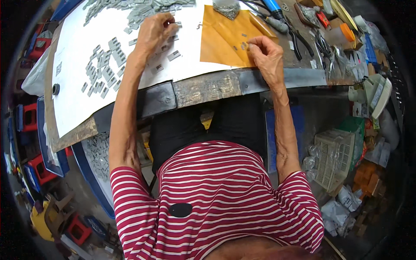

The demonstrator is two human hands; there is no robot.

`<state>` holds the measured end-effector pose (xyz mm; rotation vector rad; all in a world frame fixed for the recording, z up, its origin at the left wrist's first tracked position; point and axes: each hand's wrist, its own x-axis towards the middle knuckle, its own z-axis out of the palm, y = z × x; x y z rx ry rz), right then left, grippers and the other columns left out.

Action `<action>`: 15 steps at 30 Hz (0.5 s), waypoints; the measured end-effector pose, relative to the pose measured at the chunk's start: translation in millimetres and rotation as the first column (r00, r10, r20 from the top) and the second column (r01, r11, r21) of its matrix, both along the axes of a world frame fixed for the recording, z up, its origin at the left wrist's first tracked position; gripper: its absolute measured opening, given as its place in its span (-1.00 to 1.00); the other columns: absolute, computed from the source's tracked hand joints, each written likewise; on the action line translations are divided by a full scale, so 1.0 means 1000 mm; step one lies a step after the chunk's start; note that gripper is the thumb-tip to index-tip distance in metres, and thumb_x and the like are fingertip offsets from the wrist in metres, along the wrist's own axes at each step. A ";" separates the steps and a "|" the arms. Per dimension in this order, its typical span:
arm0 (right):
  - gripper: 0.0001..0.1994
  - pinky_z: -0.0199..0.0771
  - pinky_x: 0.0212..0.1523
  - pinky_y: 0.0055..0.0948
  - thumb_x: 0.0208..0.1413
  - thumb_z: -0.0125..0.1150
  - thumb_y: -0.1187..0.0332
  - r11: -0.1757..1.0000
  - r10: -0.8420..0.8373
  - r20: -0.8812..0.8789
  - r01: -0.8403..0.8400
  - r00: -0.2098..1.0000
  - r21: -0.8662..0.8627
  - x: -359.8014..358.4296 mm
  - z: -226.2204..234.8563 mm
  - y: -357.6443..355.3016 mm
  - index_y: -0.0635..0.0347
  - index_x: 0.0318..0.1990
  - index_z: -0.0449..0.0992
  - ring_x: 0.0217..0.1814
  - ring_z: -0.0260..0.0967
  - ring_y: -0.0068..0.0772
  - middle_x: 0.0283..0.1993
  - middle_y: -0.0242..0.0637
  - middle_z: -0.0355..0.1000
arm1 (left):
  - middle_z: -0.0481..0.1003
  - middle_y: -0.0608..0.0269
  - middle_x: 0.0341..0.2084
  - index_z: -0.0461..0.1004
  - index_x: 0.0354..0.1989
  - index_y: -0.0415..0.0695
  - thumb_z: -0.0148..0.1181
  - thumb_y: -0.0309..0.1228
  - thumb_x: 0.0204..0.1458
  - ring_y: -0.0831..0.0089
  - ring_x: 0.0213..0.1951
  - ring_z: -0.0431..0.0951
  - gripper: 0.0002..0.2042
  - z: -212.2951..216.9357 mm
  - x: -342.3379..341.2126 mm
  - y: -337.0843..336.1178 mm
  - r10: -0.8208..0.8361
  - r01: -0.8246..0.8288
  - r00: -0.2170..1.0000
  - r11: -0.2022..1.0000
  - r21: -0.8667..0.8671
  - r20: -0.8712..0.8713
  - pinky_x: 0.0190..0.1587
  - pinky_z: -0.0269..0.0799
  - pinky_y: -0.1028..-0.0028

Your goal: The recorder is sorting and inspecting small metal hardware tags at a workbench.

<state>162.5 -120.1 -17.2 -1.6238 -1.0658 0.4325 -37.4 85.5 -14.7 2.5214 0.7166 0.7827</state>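
Note:
On the white sheet (86,34), my left hand (154,34) is closed, its thumb and fingers curled together over small grey rectangular pieces. Whatever it pinches is hidden by the fingers. A loose grey piece (174,55) lies just below that hand, and a group of similar pieces (104,65) is spread to its left. Over the orange sheet (216,39), my right hand (268,56) is closed in a pinch. Tiny metal parts (243,45) lie beside its fingertips. I cannot make out what is between them.
A heap of grey pieces (143,9) covers the far part of the table. A clear bag of small metal parts (226,8) sits on the orange sheet. Pliers (297,43), a blue-handled tool (273,6) and clutter line the right side. A black ring (56,89) lies at the left edge.

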 end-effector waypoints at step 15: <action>-0.90 0.36 -0.44 -0.37 -0.11 0.09 0.45 0.983 0.023 0.386 0.049 0.922 -0.175 0.000 -0.004 0.006 0.31 -0.50 0.40 -0.51 0.37 -0.29 -0.53 -0.18 0.38 | 0.41 0.23 -0.56 0.46 -0.41 -0.21 0.20 -0.48 -0.14 0.45 -0.53 0.38 -0.88 -0.002 0.000 0.000 0.085 -0.087 0.989 0.996 -0.010 -0.117 -0.45 0.31 0.44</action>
